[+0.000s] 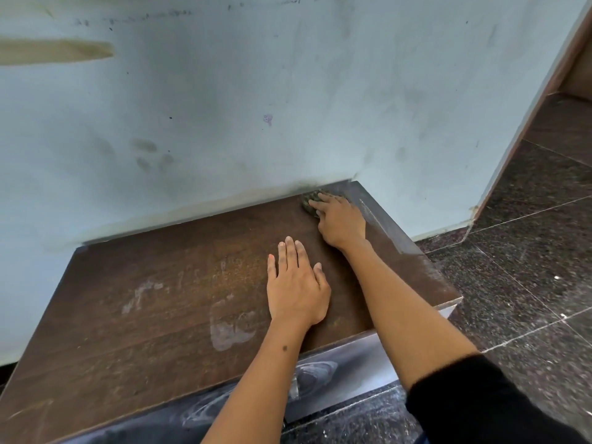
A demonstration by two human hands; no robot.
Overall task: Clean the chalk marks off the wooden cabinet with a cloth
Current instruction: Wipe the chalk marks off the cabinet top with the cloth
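- Cabinet: low, dark wood top, pushed up against a pale blue wall; the person leans over it from the front.
- Chalk marks: white smears on the near-left part of the top, a fainter patch further left. A pale dusty streak runs along the right edge.
- Cloth: small dark wad at the far right corner of the top, just beside the wall, mostly covered by the right hand.
- Right hand: arm stretched out almost straight across the top, palm down on the cloth. Fingers lie forward over the cloth, close together, pressing it onto the wood; can't tell if any curl under it.
- Left hand: flat on bare wood near the middle-right of the top, palm down, well apart from the cloth. Fingers straight and pressed together, thumb slightly out to the side. Holds nothing.
- Left forearm comes up from the bottom edge, bare; right arm has a black sleeve pushed up past the elbow.
- Cabinet front: grey panel with white chalky swirls below the top edge.
- Floor: dark speckled stone tiles to the right, scattered white specks.
- Wall carries grey smudges and scuffs above the cabinet.
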